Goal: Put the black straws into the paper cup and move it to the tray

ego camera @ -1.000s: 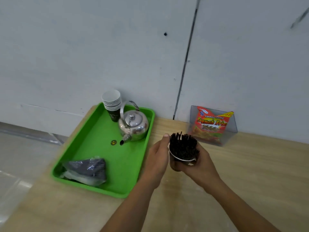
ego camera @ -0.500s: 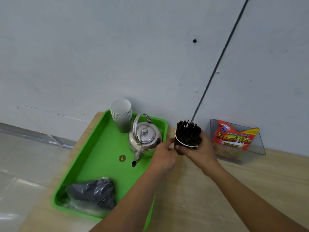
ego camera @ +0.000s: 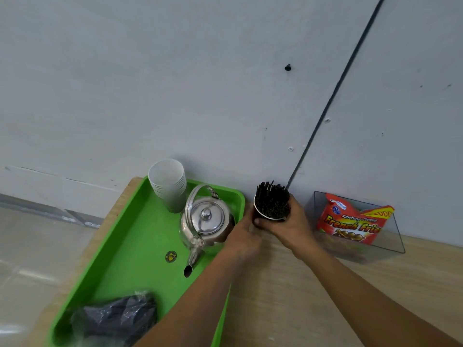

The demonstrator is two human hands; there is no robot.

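Paper cup [ego camera: 260,213] farther along wooden table [ego camera: 325,296]

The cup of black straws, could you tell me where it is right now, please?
Head view: the paper cup is held in both hands beside the green tray's right rim, near the kettle.

Item: one person, two forearms and hands in view.

Left hand [ego camera: 244,240] and right hand [ego camera: 288,227]: both bare, no gloves, rings, watch or bands visible. Forearms bare to the frame edge; no sleeve or cuff shows. Fingers [ego camera: 258,221] short-nailed where visible; finer detail is blurred. No markings seen on either arm.
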